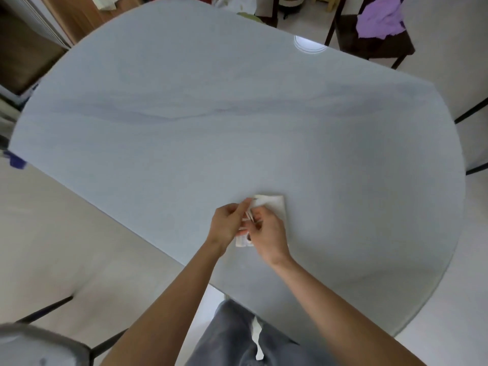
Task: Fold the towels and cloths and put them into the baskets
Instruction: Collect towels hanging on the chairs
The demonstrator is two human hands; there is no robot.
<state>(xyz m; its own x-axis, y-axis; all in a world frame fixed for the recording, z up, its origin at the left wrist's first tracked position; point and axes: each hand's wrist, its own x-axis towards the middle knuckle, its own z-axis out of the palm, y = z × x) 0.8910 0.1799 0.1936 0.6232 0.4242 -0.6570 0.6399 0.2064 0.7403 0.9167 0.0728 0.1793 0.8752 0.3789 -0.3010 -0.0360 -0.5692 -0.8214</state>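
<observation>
Here, the left hand point(229, 223) and right hand point(267, 235) are both pinching a small white cloth point(272, 203) (partly folded). It is lying between them on the grey table point(237, 114), its far edge poking out beyond the fingers.

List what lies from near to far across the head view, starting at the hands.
Left hand and right hand gripping the white cloth → bare grey table → light reflection → purple cloth on the dark chair.

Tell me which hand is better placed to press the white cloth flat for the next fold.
Probably the right hand: it already lies over the middle of the white cloth on the table. The left hand only pinches the cloth's left edge.
</observation>
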